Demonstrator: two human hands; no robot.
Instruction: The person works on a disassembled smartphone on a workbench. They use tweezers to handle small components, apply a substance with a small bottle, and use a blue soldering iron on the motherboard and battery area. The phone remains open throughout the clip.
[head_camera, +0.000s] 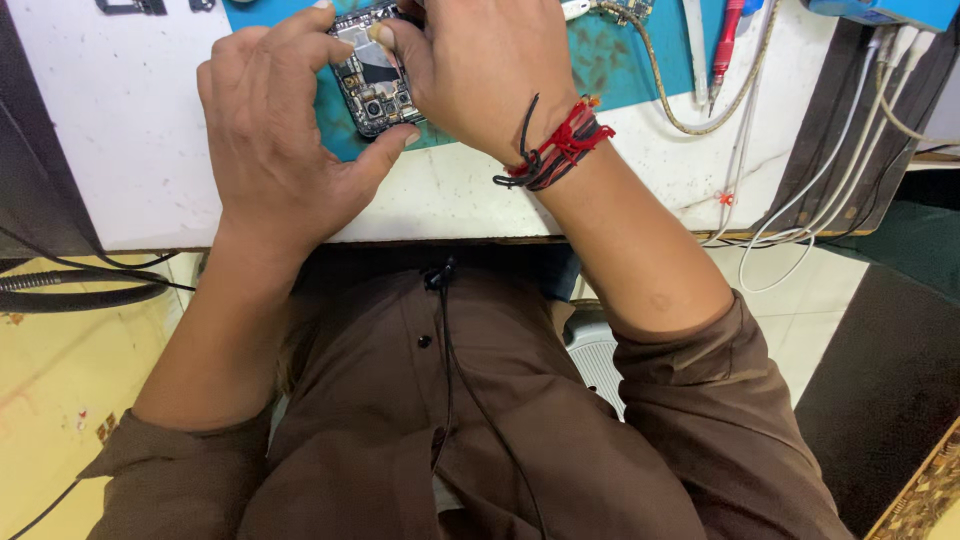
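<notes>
An opened phone (372, 82) with its back off, circuit board and camera modules showing, lies on a teal work mat (590, 60). My left hand (275, 130) grips it from the left, thumb under its near end and fingers curled over the top. My right hand (470, 65) covers the phone's right side, with its thumb pressing on the board; red and black threads circle that wrist. Whether the right hand holds a tool is hidden.
The white table's (120, 120) front edge runs just above my lap. A braided cable (690, 120), a red-handled tool (726, 45) and tweezers (697, 50) lie to the right. White cables (800, 210) hang off the right edge. Black cords (80, 285) lie at left.
</notes>
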